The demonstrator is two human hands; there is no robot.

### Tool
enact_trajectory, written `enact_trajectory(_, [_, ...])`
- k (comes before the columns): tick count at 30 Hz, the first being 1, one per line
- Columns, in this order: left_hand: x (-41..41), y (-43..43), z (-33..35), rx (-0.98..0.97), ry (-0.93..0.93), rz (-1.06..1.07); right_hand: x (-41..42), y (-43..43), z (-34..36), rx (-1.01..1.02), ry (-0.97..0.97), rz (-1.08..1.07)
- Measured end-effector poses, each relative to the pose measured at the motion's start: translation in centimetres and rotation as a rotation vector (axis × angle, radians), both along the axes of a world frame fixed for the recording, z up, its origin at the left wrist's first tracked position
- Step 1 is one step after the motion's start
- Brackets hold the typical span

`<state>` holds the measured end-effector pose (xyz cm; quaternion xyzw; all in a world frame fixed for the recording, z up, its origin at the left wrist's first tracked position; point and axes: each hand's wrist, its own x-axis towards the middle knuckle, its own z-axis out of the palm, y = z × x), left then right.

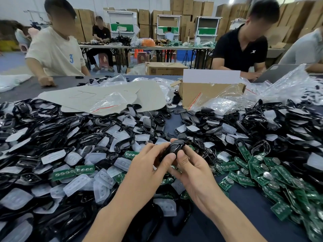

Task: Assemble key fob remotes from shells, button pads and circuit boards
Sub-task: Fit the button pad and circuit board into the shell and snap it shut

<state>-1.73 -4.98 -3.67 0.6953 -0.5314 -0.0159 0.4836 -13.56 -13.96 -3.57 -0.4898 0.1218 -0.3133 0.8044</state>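
Key fob (174,148): held over the table (242,198), between both hands.
Left hand (148,165): clamped on the fob's left side.
Right hand (194,170): clamped on its right side, thumb on top.
Around: shells (147,121), button pads (76,185) and circuit boards (281,210) are heaped.

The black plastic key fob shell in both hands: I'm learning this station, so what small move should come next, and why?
Probably squeeze it shut with both thumbs. The left hand and right hand both pinch the black plastic key fob shell, with thumbs on its near face and fingers behind. Whether its seam is already closed cannot be seen, so a firm press seems the safest step.
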Motion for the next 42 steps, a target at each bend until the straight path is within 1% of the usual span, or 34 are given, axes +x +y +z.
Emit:
enact_trajectory(11, [0.2, -0.2, -0.3, -0.017, 0.114, 0.002, 0.1, 0.0, 0.1, 0.087, 0.005, -0.031])
enact_trajectory(19, [0.8, -0.2, -0.7, 0.016, 0.33, -0.067, 0.4, -0.4, 0.0, 0.21, 0.053, -0.104])
enact_trajectory(24, [0.5, -0.5, -1.1, 0.014, 0.309, -0.055, 0.4, -0.8, -0.6, 0.236, 0.117, -0.152])
enact_trajectory(27, [0.5, -0.5, -1.1, 0.049, 0.236, -0.068, 0.2, -0.9, -0.9, 0.157, 0.184, -0.155])
enact_trajectory(31, [0.9, -0.5, -1.2, 0.056, 0.226, -0.044, 0.0, -1.1, -0.6, 0.1, 0.178, -0.09])
enact_trajectory(33, [1.0, -0.4, -1.3, 0.043, 0.186, -0.014, -0.1, -0.9, -0.5, -0.007, 0.177, -0.026])
enact_trajectory(36, [1.0, -0.4, -1.1, 0.039, 0.089, 0.0, -0.3, -0.8, -0.5, -0.2, 0.263, -0.014])
enact_trajectory(39, [0.9, -0.4, -1.0, 0.027, 0.026, -0.028, -0.9, -1.0, -0.3, -0.312, 0.328, -0.014])
enact_trajectory(42, [0.8, -0.2, -1.0, 0.03, -0.03, -0.065, -1.2, -1.2, -0.1, -0.373, 0.363, -0.012])
